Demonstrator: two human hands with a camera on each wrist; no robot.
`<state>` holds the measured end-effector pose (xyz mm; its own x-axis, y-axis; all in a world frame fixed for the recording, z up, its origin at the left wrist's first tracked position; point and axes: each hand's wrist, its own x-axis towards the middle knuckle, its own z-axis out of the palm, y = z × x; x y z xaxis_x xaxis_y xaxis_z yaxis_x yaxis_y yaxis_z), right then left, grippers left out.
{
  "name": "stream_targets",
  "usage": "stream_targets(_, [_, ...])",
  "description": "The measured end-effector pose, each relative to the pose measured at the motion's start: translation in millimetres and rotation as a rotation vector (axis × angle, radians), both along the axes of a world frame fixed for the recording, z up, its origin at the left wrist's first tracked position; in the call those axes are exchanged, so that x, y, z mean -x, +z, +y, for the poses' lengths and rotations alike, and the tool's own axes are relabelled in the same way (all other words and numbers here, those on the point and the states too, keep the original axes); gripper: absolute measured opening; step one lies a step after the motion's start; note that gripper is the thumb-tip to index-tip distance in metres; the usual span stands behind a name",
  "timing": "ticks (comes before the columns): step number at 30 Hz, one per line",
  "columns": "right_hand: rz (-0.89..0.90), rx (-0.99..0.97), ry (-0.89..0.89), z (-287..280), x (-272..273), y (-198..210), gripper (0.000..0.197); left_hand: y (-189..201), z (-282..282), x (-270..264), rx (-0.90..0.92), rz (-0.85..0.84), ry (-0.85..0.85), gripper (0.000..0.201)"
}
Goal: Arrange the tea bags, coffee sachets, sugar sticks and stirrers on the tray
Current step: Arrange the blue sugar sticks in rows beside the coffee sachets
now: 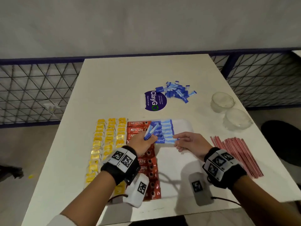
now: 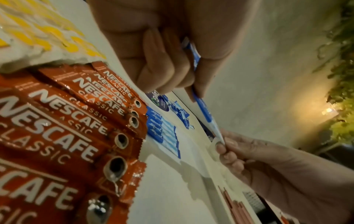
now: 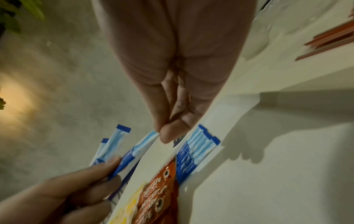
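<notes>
1. Head view: the left hand (image 1: 141, 142) grips a small bunch of blue sugar sticks (image 1: 150, 131), fingers (image 2: 159, 71) curled round their lower ends, above the red coffee sachets (image 1: 138, 125).
2. The right hand (image 1: 190, 142) pinches the pale tip of one stick (image 3: 142, 144) between thumb and fingertips (image 3: 168, 134); its other end sits in the left hand's bunch.
3. On the white tray (image 1: 183, 126), yellow tea bags (image 1: 110, 132) fill the left, the sachets come next, then a row of laid sugar sticks (image 1: 166, 130).
4. More sugar sticks lie in a loose pile (image 1: 176, 91) farther back on the counter (image 1: 114, 82).
5. Red stirrers (image 1: 236, 154) lie on the counter, right of the tray.
</notes>
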<state>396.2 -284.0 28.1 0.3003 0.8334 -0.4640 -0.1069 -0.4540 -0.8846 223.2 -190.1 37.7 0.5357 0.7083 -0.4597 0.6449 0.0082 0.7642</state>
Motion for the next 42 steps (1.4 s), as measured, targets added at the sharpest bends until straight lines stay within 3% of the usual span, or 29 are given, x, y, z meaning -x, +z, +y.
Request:
stream_targets(2, [-0.002, 0.017, -0.040, -1.4, -2.5, -3.9, 0.017, 3.5, -0.4, -2.5, -0.065, 0.070, -0.053, 0.023])
stream_targets(4, [0.019, 0.050, -0.086, -1.2, -6.3, -7.7, 0.014, 6.8, 1.0, -4.4, -0.136, 0.131, -0.090, 0.033])
stream_targets(7, [0.055, 0.125, -0.109, 2.3, -10.6, -12.0, 0.013, 8.8, 6.7, -5.3, -0.185, 0.176, -0.062, 0.035])
stream_targets(10, [0.116, 0.204, -0.095, 8.0, -12.4, -18.3, 0.020, 7.9, 12.1, -3.4, -0.180, 0.176, -0.023, 0.025])
stream_targets(15, [0.090, 0.272, -0.040, 17.2, -10.1, -29.6, 0.023, 5.2, 15.4, -1.3, -0.158, 0.181, 0.056, 0.034])
stream_targets(22, [0.042, 0.276, -0.002, 23.0, -11.2, -33.6, 0.023, 7.9, 4.5, 0.0, -0.132, 0.185, 0.137, 0.025])
stream_targets(42, [-0.432, 0.379, 0.197, 34.6, -10.1, -35.7, 0.028, -0.8, 4.8, -5.1, -0.144, 0.214, 0.158, 0.022])
